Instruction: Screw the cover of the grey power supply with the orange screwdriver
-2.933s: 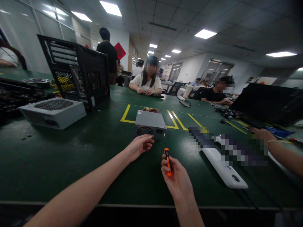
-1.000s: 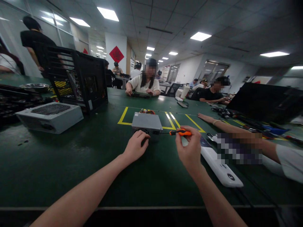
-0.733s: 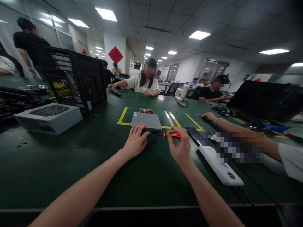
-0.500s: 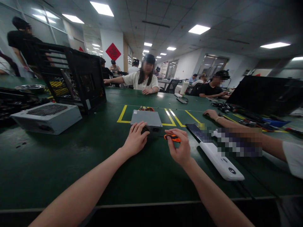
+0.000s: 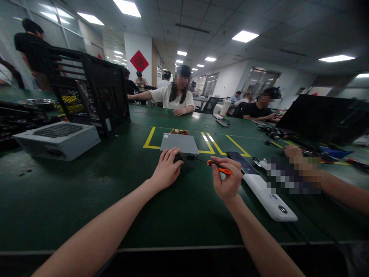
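Note:
A grey computer power supply (image 5: 181,143) lies on the green table ahead of me, coloured cables bunched behind it. My left hand (image 5: 167,167) grips its near left side, fingers curled over the top edge and thumb at the front face. Beside those fingers shows a dark round part, perhaps a fan opening. In my right hand (image 5: 227,179) is an orange-and-black screwdriver (image 5: 219,167), held between thumb and fingers. Its thin shaft points left towards the power supply's front right corner; whether the tip touches cannot be made out.
A second power supply (image 5: 57,140) and a black computer case (image 5: 92,92) stand on the left. A white long-bodied device (image 5: 268,196) lies right of my hand. Beyond it reaches a co-worker's arm (image 5: 340,184). Another person (image 5: 177,96) sits across the table (image 5: 161,219).
My right hand has moved right and turned the screwdriver, so its shaft now shows by the power supply's corner. My left hand stays put. The co-worker's hand at right has drawn back to the right.

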